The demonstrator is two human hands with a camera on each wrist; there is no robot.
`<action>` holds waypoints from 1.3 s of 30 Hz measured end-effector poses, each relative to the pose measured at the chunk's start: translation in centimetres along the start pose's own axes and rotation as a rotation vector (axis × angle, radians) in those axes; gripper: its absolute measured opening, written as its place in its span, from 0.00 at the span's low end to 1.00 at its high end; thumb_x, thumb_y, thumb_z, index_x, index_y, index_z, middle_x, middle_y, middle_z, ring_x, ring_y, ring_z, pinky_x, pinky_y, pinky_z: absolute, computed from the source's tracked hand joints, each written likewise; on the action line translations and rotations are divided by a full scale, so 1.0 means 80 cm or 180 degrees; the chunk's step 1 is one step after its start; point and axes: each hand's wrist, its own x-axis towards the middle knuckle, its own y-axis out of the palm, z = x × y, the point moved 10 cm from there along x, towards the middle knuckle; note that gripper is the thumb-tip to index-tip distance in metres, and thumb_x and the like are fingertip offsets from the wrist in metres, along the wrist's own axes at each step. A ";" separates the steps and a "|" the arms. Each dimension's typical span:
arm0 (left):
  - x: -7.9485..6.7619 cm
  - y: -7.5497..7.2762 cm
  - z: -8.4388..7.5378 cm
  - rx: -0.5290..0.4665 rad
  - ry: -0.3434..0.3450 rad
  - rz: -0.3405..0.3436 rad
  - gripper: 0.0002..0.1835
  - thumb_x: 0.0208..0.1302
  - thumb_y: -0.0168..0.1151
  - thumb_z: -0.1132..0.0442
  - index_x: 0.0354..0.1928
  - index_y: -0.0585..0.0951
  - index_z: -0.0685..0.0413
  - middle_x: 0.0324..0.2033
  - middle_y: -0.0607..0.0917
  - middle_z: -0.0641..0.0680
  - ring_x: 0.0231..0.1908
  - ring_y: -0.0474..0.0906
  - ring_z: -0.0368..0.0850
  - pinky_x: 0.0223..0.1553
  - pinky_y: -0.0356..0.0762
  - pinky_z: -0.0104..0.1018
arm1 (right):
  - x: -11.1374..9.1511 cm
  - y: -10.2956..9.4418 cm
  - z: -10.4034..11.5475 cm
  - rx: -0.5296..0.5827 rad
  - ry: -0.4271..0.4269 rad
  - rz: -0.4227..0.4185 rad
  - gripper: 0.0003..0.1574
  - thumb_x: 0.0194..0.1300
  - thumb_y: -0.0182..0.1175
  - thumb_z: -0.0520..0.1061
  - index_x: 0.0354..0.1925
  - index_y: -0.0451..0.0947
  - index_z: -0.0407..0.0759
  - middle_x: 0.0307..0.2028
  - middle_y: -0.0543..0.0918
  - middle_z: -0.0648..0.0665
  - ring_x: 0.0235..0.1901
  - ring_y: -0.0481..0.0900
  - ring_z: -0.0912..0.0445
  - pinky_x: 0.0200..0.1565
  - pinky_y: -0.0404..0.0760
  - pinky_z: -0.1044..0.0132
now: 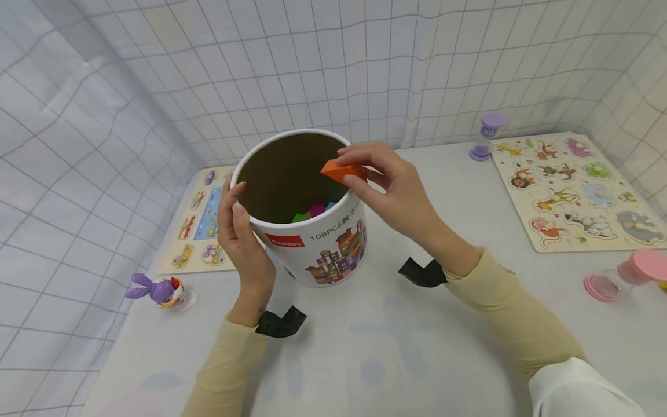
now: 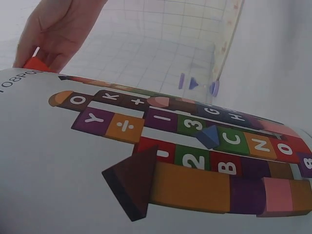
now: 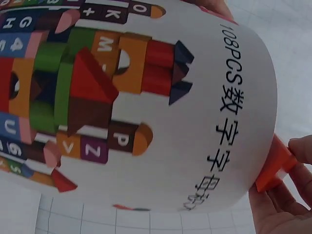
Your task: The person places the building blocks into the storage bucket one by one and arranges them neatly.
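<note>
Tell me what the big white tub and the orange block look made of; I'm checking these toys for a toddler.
The round white printed tub looks like cardboard: a matte brown inner wall, a thick rolled rim and a smooth, slightly glossy printed outside. The orange block, pinched by the right hand at the rim, looks like painted wood, with flat matte faces and crisp edges, though solid plastic can't be ruled out.

Orange block (image 1: 341,171); white tub (image 1: 312,243), brown inside, printed with multicoloured letter blocks; purple sand timer (image 1: 486,136); pink sand timer (image 1: 627,275); white-grid backdrop (image 1: 104,116).
</note>
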 end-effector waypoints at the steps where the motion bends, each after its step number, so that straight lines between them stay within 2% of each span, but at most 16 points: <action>1: 0.000 0.000 0.000 0.0016 -0.0009 -0.0001 0.19 0.62 0.37 0.66 0.51 0.73 0.59 0.61 0.65 0.54 0.64 0.51 0.44 0.61 0.53 0.48 | 0.002 0.005 0.002 -0.0139 -0.0053 0.0033 0.15 0.57 0.56 0.32 0.45 0.73 0.31 0.48 0.74 0.40 0.49 0.70 0.57 0.50 0.73 0.65; 7: -0.001 0.005 -0.009 0.0050 -0.0030 0.0011 0.19 0.62 0.37 0.67 0.51 0.73 0.60 0.61 0.64 0.54 0.64 0.51 0.45 0.61 0.53 0.47 | 0.007 0.028 -0.008 -0.0958 -0.0422 0.0270 0.14 0.57 0.57 0.37 0.44 0.76 0.41 0.49 0.75 0.47 0.51 0.69 0.61 0.50 0.71 0.69; 13: -0.001 0.006 -0.009 0.0043 -0.0025 0.0014 0.19 0.62 0.37 0.67 0.51 0.73 0.60 0.61 0.64 0.54 0.64 0.52 0.45 0.61 0.53 0.49 | -0.001 0.027 -0.013 -0.1001 -0.0538 0.0323 0.13 0.59 0.56 0.39 0.44 0.76 0.43 0.51 0.74 0.49 0.55 0.67 0.60 0.54 0.67 0.66; 20: 0.000 0.001 0.001 -0.0019 -0.0002 0.0005 0.19 0.62 0.37 0.67 0.51 0.74 0.59 0.61 0.65 0.54 0.64 0.52 0.45 0.61 0.53 0.49 | -0.039 -0.005 -0.022 -0.0998 -0.0375 0.0080 0.17 0.58 0.57 0.37 0.48 0.75 0.44 0.54 0.72 0.49 0.57 0.66 0.57 0.57 0.66 0.62; 23: 0.000 0.001 -0.003 -0.0029 -0.0004 0.0010 0.19 0.62 0.37 0.67 0.51 0.73 0.60 0.61 0.65 0.54 0.64 0.52 0.45 0.61 0.53 0.48 | -0.062 -0.019 -0.034 -0.1096 -0.0262 0.0020 0.18 0.57 0.58 0.36 0.48 0.75 0.44 0.54 0.73 0.47 0.56 0.67 0.55 0.56 0.67 0.59; 26: -0.001 0.002 -0.011 0.0009 0.0005 0.0008 0.19 0.61 0.36 0.67 0.51 0.73 0.62 0.61 0.65 0.55 0.64 0.52 0.46 0.61 0.52 0.49 | -0.087 -0.029 -0.053 -0.1220 -0.0120 0.0067 0.19 0.56 0.58 0.36 0.48 0.75 0.45 0.53 0.74 0.47 0.55 0.68 0.54 0.54 0.68 0.59; 32: 0.001 0.002 -0.020 0.0071 -0.0012 0.0005 0.19 0.61 0.37 0.66 0.51 0.73 0.61 0.61 0.65 0.55 0.64 0.52 0.46 0.62 0.52 0.48 | -0.127 -0.035 -0.084 -0.1444 0.0097 0.0307 0.20 0.59 0.56 0.38 0.50 0.73 0.49 0.52 0.74 0.51 0.54 0.70 0.56 0.53 0.69 0.62; 36: 0.003 -0.002 -0.022 0.0144 -0.0093 0.0010 0.19 0.62 0.38 0.66 0.51 0.73 0.61 0.60 0.66 0.55 0.63 0.52 0.45 0.62 0.50 0.46 | -0.148 -0.031 -0.094 -0.1642 0.0269 0.0618 0.23 0.61 0.55 0.43 0.55 0.68 0.51 0.56 0.69 0.52 0.56 0.67 0.57 0.53 0.69 0.60; 37: 0.002 -0.002 -0.027 0.0245 -0.0058 0.0018 0.19 0.62 0.39 0.66 0.52 0.73 0.62 0.61 0.65 0.55 0.64 0.52 0.45 0.62 0.50 0.46 | -0.155 -0.029 -0.097 -0.1727 0.0340 0.0746 0.25 0.61 0.54 0.45 0.58 0.66 0.51 0.58 0.67 0.52 0.58 0.65 0.56 0.54 0.68 0.59; 39: -0.002 0.000 -0.047 0.0573 0.0173 0.0031 0.19 0.61 0.41 0.65 0.52 0.71 0.65 0.61 0.63 0.58 0.64 0.51 0.47 0.63 0.49 0.44 | -0.171 -0.026 -0.105 -0.1904 0.0491 0.1033 0.31 0.62 0.53 0.51 0.62 0.60 0.53 0.63 0.60 0.52 0.61 0.60 0.55 0.55 0.67 0.57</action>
